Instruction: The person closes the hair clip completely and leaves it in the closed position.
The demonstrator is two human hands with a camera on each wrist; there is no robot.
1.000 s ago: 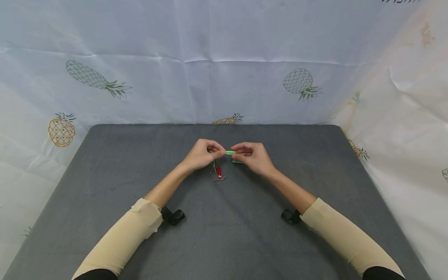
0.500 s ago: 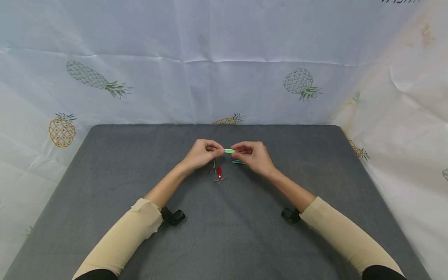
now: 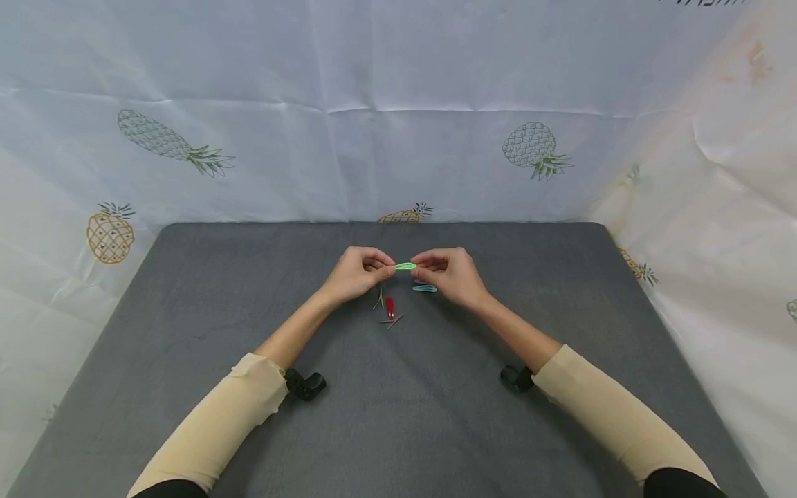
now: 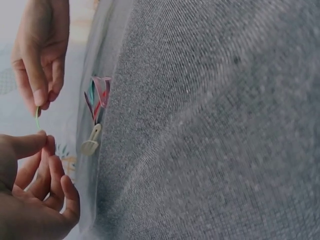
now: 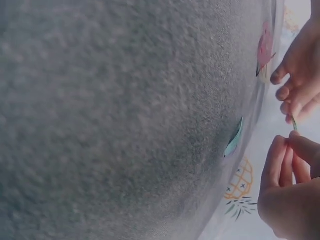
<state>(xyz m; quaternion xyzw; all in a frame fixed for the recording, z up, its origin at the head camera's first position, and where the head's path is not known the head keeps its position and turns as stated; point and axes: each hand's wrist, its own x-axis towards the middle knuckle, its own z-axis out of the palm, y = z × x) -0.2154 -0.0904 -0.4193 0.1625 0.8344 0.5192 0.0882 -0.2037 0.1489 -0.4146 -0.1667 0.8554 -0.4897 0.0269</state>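
Observation:
A light green snap hair clip (image 3: 405, 265) is stretched between both hands above the dark grey table. My left hand (image 3: 356, 274) pinches its left end with thumb and fingertips. At the other end, the thumb and fingers of my right hand (image 3: 453, 278) pinch it too. In the left wrist view the green clip looks thin and slightly bowed. Beneath the right hand lies a teal snap clip (image 3: 425, 288), a purplish one just behind it. Lower, between the hands, is a red clip (image 3: 389, 306). A cream clip (image 4: 92, 142) lies near the left hand.
Thin pinkish-grey clips (image 3: 392, 320) lie crossed at the near end of the red one. The grey cloth-covered table (image 3: 398, 415) meets a white curtain (image 3: 280, 166) with pineapple prints at its far edge. Black straps with mounts (image 3: 305, 384) sit at the wrists.
Both hands have risen slightly and shifted a little away, with the green clip turning between them. More of the teal and purplish clips shows under the right hand.

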